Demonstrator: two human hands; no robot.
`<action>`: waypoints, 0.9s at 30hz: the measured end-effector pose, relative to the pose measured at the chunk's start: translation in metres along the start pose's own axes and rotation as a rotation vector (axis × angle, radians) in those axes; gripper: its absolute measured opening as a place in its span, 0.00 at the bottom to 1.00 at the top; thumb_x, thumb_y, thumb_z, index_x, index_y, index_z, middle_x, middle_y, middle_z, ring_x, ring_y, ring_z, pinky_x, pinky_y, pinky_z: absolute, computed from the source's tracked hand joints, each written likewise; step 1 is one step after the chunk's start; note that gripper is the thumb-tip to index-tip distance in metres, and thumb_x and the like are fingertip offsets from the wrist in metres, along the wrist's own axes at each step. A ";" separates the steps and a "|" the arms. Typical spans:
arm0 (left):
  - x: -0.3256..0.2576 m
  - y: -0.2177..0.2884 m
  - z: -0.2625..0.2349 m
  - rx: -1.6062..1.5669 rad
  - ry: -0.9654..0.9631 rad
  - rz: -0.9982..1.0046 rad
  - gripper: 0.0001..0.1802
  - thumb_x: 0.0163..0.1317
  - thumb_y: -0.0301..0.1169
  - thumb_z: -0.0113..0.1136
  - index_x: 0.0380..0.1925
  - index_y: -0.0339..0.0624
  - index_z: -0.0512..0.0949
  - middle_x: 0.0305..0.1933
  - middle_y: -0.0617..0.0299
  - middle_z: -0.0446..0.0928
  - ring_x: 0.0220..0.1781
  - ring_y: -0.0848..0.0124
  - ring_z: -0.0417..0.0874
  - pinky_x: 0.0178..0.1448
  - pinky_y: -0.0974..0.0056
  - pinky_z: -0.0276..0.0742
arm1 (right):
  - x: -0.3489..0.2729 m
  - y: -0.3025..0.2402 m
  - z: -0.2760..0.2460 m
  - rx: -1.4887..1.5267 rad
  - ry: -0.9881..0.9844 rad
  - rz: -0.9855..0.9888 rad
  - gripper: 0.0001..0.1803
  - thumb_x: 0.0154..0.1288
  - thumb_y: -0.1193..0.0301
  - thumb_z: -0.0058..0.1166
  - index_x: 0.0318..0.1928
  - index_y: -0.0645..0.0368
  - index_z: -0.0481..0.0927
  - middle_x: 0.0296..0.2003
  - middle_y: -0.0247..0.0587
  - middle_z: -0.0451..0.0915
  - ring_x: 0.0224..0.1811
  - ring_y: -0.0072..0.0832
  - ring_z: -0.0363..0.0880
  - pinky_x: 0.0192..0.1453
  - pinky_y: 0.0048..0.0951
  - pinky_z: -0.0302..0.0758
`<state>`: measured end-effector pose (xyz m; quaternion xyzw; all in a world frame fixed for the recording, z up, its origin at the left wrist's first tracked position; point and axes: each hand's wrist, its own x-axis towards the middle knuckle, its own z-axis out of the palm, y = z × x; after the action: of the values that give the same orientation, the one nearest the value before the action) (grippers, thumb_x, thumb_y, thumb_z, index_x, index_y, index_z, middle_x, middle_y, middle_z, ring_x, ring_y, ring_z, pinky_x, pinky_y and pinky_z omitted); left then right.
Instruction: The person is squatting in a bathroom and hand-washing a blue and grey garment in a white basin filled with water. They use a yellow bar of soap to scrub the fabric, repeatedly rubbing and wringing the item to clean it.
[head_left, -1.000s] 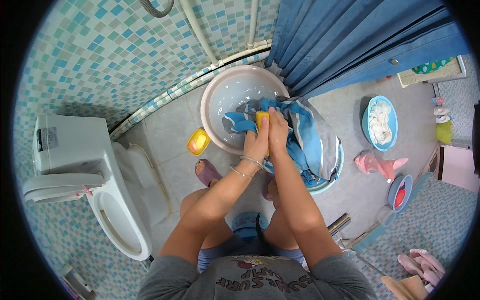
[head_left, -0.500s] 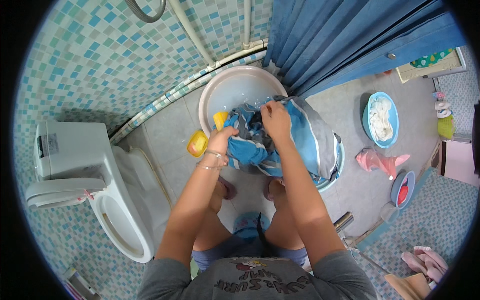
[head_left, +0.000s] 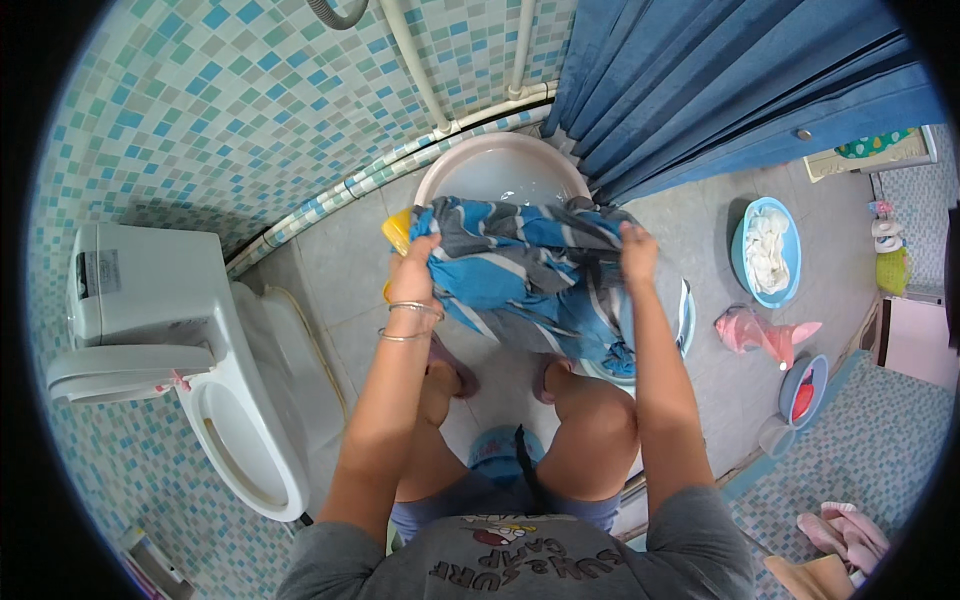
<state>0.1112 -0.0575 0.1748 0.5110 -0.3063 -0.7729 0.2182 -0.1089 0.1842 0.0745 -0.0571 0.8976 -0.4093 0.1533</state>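
Note:
A wet-looking cloth (head_left: 520,262) with blue, grey and white stripes stretches between my hands, in front of the basin. My left hand (head_left: 416,275) grips its left end, and my right hand (head_left: 638,255) is closed on the right end. A yellow block (head_left: 397,231) sticks out beside the fingers of my left hand; whether those fingers hold it is hidden. Behind the cloth is a round pale pink basin (head_left: 445,165) of water (head_left: 505,180). A light blue tub (head_left: 688,325) shows at the right, partly covered by the cloth and my right arm.
A toilet (head_left: 245,445) stands at the left. A blue curtain (head_left: 690,90) hangs at the back right. On the tiled floor at the right are a blue basin of white laundry (head_left: 767,245), a pink plastic bag (head_left: 760,330) and a smaller blue basin (head_left: 815,385).
My hands have moved apart, spreading the bunched cloth into a wide stretch. The yellow block has shifted left along with my left hand. The view has shifted slightly.

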 end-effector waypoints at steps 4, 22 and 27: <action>-0.001 0.006 -0.008 0.028 -0.007 0.139 0.18 0.51 0.30 0.61 0.42 0.33 0.73 0.36 0.59 0.76 0.33 0.71 0.77 0.35 0.64 0.76 | -0.008 0.009 -0.039 -0.658 -0.278 0.013 0.16 0.59 0.64 0.53 0.41 0.63 0.79 0.39 0.60 0.79 0.43 0.48 0.80 0.46 0.44 0.75; -0.023 0.012 0.001 0.285 -0.195 0.161 0.18 0.55 0.38 0.66 0.41 0.38 0.76 0.33 0.69 0.73 0.32 0.80 0.70 0.34 0.73 0.65 | 0.014 -0.055 0.065 0.935 -0.172 0.380 0.18 0.67 0.64 0.41 0.44 0.65 0.77 0.45 0.47 0.80 0.44 0.42 0.80 0.51 0.40 0.75; 0.004 -0.015 0.016 0.351 -0.089 0.161 0.19 0.56 0.45 0.65 0.32 0.38 0.78 0.26 0.70 0.73 0.27 0.79 0.68 0.31 0.70 0.65 | -0.061 -0.122 0.034 1.353 -0.526 0.582 0.19 0.70 0.63 0.40 0.52 0.61 0.75 0.47 0.43 0.79 0.48 0.33 0.79 0.52 0.35 0.76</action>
<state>0.0947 -0.0454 0.1656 0.4803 -0.4855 -0.7097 0.1730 -0.0432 0.0930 0.1589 0.1913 0.3660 -0.7838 0.4638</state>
